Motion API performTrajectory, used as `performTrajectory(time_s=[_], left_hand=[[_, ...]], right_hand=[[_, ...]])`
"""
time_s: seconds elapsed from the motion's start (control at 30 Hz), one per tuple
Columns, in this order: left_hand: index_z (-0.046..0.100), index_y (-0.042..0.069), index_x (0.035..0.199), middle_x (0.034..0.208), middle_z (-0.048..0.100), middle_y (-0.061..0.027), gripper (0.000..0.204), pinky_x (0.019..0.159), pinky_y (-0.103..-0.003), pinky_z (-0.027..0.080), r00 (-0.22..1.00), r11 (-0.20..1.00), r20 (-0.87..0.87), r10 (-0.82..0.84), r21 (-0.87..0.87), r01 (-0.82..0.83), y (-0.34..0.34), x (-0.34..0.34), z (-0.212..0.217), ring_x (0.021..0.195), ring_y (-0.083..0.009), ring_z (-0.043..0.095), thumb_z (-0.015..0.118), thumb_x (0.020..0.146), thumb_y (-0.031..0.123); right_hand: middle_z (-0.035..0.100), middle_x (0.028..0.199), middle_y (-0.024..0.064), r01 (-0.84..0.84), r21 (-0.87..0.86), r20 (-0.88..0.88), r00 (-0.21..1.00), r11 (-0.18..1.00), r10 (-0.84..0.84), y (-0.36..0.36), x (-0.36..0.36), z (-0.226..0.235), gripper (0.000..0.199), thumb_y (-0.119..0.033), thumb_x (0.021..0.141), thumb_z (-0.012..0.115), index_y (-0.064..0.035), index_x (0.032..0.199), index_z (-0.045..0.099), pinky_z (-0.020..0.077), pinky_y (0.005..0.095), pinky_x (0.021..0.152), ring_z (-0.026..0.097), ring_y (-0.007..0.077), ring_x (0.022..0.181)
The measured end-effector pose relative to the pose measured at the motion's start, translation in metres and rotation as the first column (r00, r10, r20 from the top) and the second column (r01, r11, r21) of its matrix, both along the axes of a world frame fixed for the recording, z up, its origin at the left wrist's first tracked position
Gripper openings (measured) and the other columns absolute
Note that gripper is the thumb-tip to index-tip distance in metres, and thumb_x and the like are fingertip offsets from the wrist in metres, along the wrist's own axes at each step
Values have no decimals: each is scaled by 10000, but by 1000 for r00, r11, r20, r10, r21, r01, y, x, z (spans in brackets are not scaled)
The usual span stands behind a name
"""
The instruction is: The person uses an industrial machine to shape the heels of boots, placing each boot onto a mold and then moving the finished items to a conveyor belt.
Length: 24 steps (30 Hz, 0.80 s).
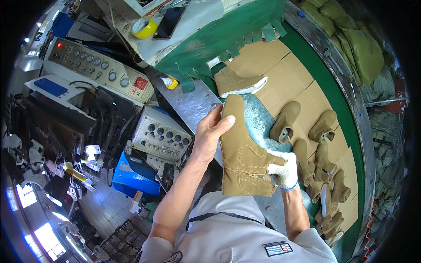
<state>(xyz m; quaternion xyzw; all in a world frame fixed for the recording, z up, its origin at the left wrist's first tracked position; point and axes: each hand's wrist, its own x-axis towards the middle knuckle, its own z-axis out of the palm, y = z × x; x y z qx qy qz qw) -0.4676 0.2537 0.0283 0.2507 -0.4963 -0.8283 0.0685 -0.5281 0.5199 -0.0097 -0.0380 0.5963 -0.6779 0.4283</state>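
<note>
A tan ankle boot with a side zip and stitched seams is held up in front of my body, toe pointing away. My bare left hand grips it near the toe, thumb laid over the upper. On the other side my right hand, in a white glove with tan-coloured fingertips, is closed on the heel and zip area. Another tan boot with a white sole lies beyond the toe, by the green hanging strips.
Several tan boots stand on cardboard over a curved green belt at right. Left are control panels with knobs and gauges. Yellow tape and a phone lie on the green-sided cover; a yellow bottle stands below.
</note>
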Motion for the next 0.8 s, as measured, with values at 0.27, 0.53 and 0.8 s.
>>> performTrajectory(time_s=[0.27, 0.53, 0.8], left_hand=[[454, -85, 1480, 1402, 578, -142, 707, 1143, -333, 340, 997, 997, -55, -50, 58, 53, -22, 15, 3, 1303, -209, 523, 686, 895, 238], [447, -89, 1481, 1418, 563, -164, 748, 1159, -342, 319, 997, 999, -72, -31, 31, 34, -26, 12, -6, 1333, -233, 501, 686, 858, 249], [434, -85, 1494, 1441, 554, -160, 756, 1169, -345, 312, 993, 990, -39, -107, 88, 110, -32, 6, -17, 1347, -236, 500, 715, 848, 190]], right_hand=[[777, 996, 84, -57, -29, -19, 998, 998, 56, -9, 4, -17, 471, -49, 763, 836, 105, 1191, 713, 574, 280, 769, 690, 107, 863], [781, 1038, 90, -104, 33, -104, 989, 994, 107, -17, -6, -5, 462, -26, 726, 891, 63, 1157, 748, 576, 289, 812, 694, 110, 896], [777, 1050, 92, -29, 26, 34, 999, 999, 28, -12, -6, -16, 452, -5, 730, 881, 77, 1153, 743, 577, 284, 808, 694, 109, 888]])
